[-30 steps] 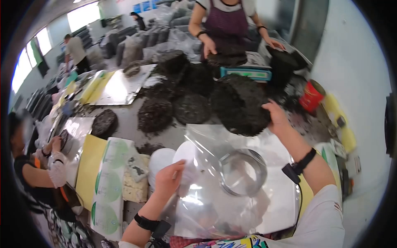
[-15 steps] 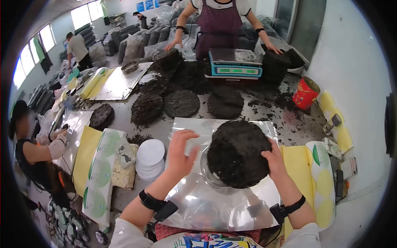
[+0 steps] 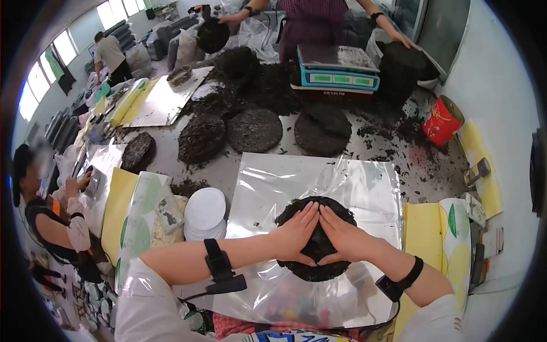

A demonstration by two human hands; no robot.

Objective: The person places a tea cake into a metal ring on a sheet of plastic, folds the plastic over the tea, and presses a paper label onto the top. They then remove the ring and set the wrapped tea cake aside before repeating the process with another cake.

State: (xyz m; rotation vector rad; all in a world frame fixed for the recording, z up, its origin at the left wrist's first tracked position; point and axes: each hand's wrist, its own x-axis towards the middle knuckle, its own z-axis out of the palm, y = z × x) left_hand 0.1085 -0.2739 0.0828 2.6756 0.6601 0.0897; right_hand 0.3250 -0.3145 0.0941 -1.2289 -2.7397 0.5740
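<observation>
A dark round cake of pressed, leafy-looking material (image 3: 316, 272) lies on a clear plastic sheet (image 3: 259, 188) in front of me. My left hand (image 3: 295, 235) rests flat on the cake's left half, fingers stretched out. On the right half lies my right hand (image 3: 344, 232), just as flat. Their fingertips meet near the far rim and their thumbs come together near the close rim, leaving a dark patch of cake between them. The clear round dish that was under the cake cannot be seen from here.
More dark cakes (image 3: 254, 130) lie beyond the sheet, near a digital scale (image 3: 339, 74). White discs (image 3: 205, 210) are stacked at left. A red can (image 3: 443, 121) stands at right. Across the table a co-worker's hand (image 3: 232, 19) holds a dark cake (image 3: 213, 35). Another person works at left.
The cake has gone from being tilted up in my right hand to lying flat on the sheet. Both hands have come down onto it. The co-worker opposite has lifted a dark cake.
</observation>
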